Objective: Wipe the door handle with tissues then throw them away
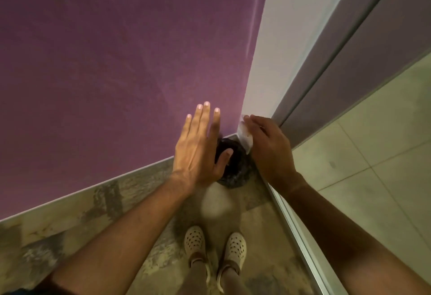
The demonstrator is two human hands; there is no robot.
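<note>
Both hands over lined bin [233, 168]; right hand [270, 150] pinches tissue [246, 138].

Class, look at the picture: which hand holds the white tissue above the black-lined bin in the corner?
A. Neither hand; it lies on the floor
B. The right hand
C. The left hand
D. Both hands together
B: the right hand pinches the tissue above the bin, while the left hand is spread flat and empty.
</note>
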